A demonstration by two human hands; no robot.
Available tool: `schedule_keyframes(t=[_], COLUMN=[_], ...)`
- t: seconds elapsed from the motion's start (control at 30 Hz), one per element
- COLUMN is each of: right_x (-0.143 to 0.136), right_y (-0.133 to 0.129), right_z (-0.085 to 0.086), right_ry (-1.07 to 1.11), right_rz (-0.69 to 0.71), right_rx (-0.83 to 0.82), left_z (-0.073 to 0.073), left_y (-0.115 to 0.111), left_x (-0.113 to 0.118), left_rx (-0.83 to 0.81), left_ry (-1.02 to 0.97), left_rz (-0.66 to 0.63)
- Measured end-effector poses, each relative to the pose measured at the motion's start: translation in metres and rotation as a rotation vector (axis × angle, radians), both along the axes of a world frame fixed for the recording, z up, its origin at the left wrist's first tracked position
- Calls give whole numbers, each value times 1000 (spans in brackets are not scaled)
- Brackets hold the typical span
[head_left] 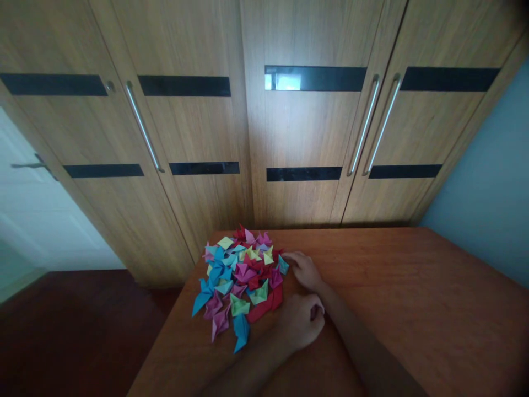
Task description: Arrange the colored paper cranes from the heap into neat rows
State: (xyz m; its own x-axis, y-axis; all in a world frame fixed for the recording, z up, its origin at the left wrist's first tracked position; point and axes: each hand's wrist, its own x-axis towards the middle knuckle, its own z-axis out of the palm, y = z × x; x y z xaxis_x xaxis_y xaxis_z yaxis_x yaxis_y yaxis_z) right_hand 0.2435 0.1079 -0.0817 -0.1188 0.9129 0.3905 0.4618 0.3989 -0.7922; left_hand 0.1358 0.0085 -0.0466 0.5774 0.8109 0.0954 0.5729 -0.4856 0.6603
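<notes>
A heap of small folded-paper origami pieces in blue, pink, red, green and yellow covers the left part of the table. My right hand reaches to the heap's right edge, fingers stretched out. Its fingertips are at a teal folded-paper piece; whether they touch it I cannot tell. Closer to me, my left hand is curled closed just right of a red folded-paper piece. What its fingers hold, if anything, is hidden. A blue folded-paper piece lies at the near end of the heap.
The brown wooden table extends to the right of my hands. Behind it stands a wooden wardrobe with black strips and long metal handles. A white door is at the left, a pale blue wall at the right.
</notes>
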Motion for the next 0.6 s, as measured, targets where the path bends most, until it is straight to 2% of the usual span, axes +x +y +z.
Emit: schedule_keyframes(t=[0.13, 0.3, 0.43, 0.6], right_x=[8, 18, 19, 15], right_y=[-2, -26, -45, -48], right_z=[-8, -13, -7, 2], right_ry=[224, 299, 213, 101], right_rz=[-47, -163, -175, -218], right_rx=[-10, -57, -107, -126], left_z=[-2, -2, -1, 0], left_y=[-2, -5, -5, -4], left_x=[-4, -6, -6, -7], left_rx=[-34, -83, -93, -115], left_ry=[-92, -195, -196, -200], left_rz=[-17, 26, 30, 33])
